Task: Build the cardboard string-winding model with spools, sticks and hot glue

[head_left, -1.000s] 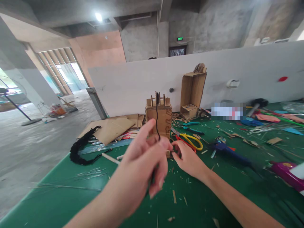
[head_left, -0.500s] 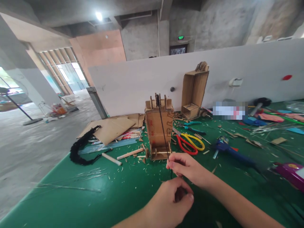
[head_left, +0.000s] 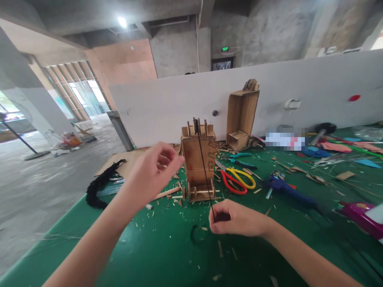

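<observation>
Bright daylight, ceiling lamp glare, warped edges

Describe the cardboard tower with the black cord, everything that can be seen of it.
The cardboard tower is a tall, narrow box of brown corrugated card, standing upright on the green table among card scraps. Small card posts stick up from its top; at its foot, pale wooden sticks run across a low frame. A black cord passes between the top posts and runs taut down its front to the right hand, which pinches the cord just in front of the base. The left hand is raised beside it, not touching.
</observation>
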Available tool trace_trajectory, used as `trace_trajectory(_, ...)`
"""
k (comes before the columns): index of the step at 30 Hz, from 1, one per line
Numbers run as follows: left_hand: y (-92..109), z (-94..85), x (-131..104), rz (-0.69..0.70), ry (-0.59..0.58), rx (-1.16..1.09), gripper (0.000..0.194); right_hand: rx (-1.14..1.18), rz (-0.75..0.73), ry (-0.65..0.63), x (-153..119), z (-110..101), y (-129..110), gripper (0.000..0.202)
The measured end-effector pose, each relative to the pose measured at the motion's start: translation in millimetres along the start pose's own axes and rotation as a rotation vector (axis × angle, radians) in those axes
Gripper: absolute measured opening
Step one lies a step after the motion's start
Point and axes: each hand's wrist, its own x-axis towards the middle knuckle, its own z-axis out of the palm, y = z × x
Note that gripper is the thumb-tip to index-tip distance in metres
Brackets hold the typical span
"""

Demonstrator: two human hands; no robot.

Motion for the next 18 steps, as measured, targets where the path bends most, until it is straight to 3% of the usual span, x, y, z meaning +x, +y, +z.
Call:
trace_trajectory(2,-10.8,6.0,15.4,-0.042,0.186,0.055,0.032,-0.026,0.019,-0.063,-0.6,1.8,-0.6,0.015)
trace_trajectory(5,-21.1,27.0,29.7,-0.083,0.066,0.124,0.037,-0.038,0.080,-0.113,-1.6,4.8,-1.6,0.014)
trace_trajectory(9,-19.8,56.1,32.6,-0.109,-0.013,0.117,0.037,-0.049,0.090,-0.174,-3.3,7.2,-3.5,0.014)
trace_trajectory(13,-17.8,65.1,29.4,-0.191,-0.143,-0.332,0.022,-0.089,0.079,-0.182,-4.3,5.5,-3.3,0.018)
trace_trajectory(18,-24.9,36.6,32.9,-0.344,0.061,-0.945,0.019,-0.108,0.088,-0.168,-4.9,-2.0,-0.5,0.017)
